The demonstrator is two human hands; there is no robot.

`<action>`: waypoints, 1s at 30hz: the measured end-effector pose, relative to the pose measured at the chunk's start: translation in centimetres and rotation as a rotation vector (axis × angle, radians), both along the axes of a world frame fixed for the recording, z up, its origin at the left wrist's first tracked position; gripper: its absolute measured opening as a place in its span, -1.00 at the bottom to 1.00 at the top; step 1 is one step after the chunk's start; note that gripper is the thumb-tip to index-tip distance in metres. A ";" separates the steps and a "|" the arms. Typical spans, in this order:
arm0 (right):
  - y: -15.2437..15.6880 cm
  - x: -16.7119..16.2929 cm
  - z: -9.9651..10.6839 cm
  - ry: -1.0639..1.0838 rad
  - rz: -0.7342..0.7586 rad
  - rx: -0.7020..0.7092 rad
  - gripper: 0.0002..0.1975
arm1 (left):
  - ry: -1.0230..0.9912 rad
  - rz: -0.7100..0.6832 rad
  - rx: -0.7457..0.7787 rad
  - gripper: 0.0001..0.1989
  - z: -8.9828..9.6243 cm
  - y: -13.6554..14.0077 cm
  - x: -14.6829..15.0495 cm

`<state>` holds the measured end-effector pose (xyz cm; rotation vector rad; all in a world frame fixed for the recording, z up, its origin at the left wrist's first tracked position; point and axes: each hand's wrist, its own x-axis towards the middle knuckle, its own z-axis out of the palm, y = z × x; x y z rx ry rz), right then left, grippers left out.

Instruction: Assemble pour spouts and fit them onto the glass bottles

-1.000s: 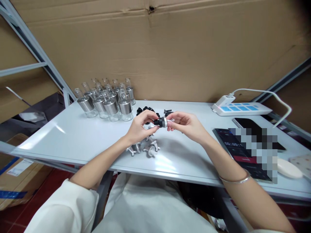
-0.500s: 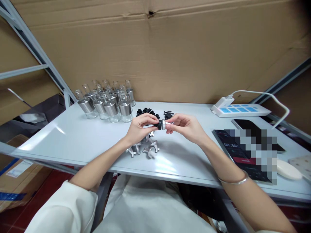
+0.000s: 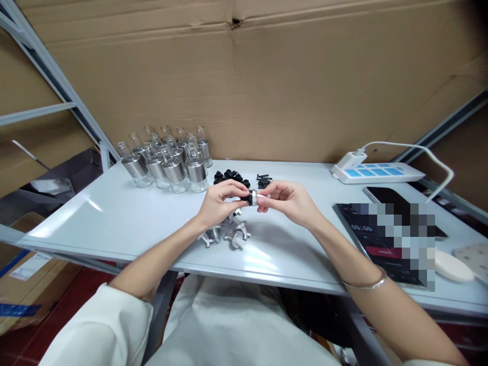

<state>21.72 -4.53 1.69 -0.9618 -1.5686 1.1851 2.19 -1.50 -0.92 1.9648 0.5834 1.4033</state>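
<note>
Just above the table, my left hand (image 3: 220,204) pinches a black stopper (image 3: 250,197) between thumb and fingertips. My right hand (image 3: 292,202) is closed on a silver metal pourer cap (image 3: 254,197), whose thin end points to the right. Cap and stopper meet end to end; how deep one sits in the other cannot be made out. Below my hands lie several silver metal pourer caps (image 3: 238,239) with arms. Behind my fingers is a pile of black stoppers (image 3: 231,176), and right of it a small heap of thin black pieces (image 3: 264,180).
Several glass bottles with steel sleeves (image 3: 176,172) stand at the back left. On the right are a white power strip (image 3: 375,174) with a plugged charger and cable, two phones (image 3: 360,231), and a round cream object (image 3: 453,265). A cardboard wall (image 3: 267,91) rises behind the table.
The silver cap has shifted slightly left and turned a little, its rim now more edge-on. My right hand moved slightly down and left with it; my left hand barely moved.
</note>
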 end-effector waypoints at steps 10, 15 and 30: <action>-0.1 -0.2 -0.2 0.040 0.021 -0.030 -0.73 | 0.012 -0.008 0.026 -0.92 0.2 -0.4 0.0; 0.4 0.0 -0.1 0.076 0.084 -0.111 -0.70 | 0.103 -0.037 0.060 -0.81 0.7 -0.5 -0.1; 0.6 0.5 -0.5 0.181 0.195 -0.336 -0.77 | -0.026 -0.349 -0.556 -0.63 0.5 -0.3 0.2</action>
